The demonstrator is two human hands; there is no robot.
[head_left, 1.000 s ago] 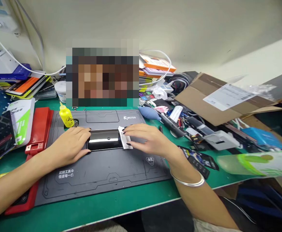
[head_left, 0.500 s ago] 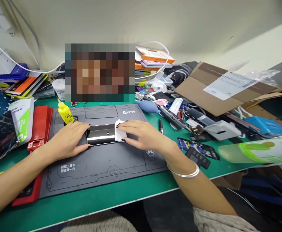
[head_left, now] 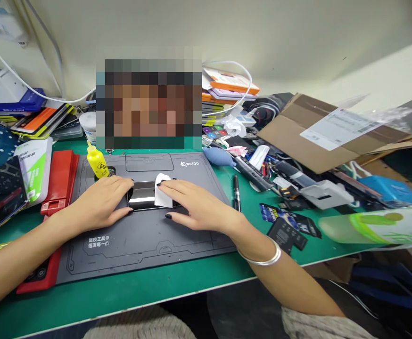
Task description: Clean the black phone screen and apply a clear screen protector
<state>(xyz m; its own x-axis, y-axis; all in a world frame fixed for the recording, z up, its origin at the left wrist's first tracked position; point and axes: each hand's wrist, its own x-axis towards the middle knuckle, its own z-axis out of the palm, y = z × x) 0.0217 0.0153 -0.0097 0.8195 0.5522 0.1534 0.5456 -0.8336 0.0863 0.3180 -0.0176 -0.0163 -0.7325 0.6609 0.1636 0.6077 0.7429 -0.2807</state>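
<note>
Head view: spread left hand (head_left: 100,205) is bracing the left end of the left-right phone (head_left: 141,198); flat right hand (head_left: 193,205) is pressing a wipe (head_left: 162,197) midway.

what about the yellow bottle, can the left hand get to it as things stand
Probably yes: the yellow bottle stands just beyond the left hand on the mat, nothing between them, though that hand rests on the phone.

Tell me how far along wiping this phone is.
Looks about midway. Done: the phone lies flat on the grey mat, with the left hand gripping its end. In hand: fingers of the right hand press a white wipe on the middle of the glass. Left: the glossy strip between wipe and left hand. The part under the right hand is hidden, so I cannot judge it.
</note>
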